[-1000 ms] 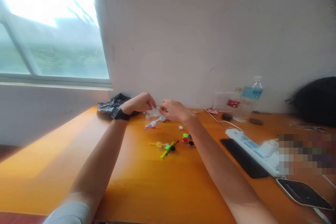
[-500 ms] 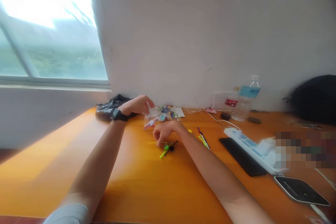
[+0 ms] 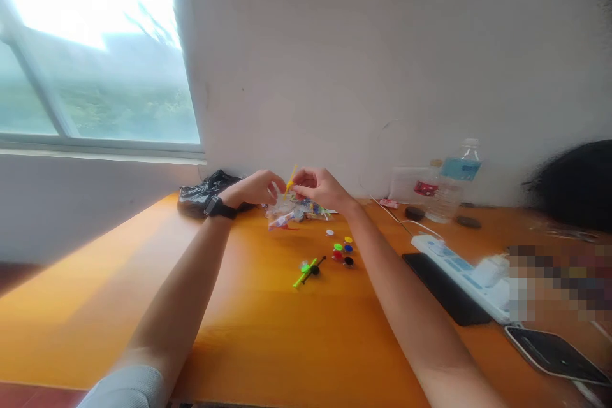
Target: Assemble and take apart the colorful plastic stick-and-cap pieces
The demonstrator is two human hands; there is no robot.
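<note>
My right hand is closed on a thin yellow plastic arrow-like piece, which stands tilted above a clear plastic bag. Just left of it, my left hand, wearing a dark watch, has its fingers curled onto the bag's upper edge. Colourful small parts show inside the bag. Nearer me on the table lie a lime-green stick and a black arrow-like stick, crossing or close together. Several small round pieces, among them a red one and a white one, lie left of my right forearm.
On the right are a white power strip, a black flat object, a phone and plastic bottles. A black plastic bag lies at the back left, by the wall. The wooden table reaches the wall.
My right hand has lifted from the table with the yellow piece and moved away from me, up to the clear bag beside my left hand. Several round pieces its arm covered now show.
</note>
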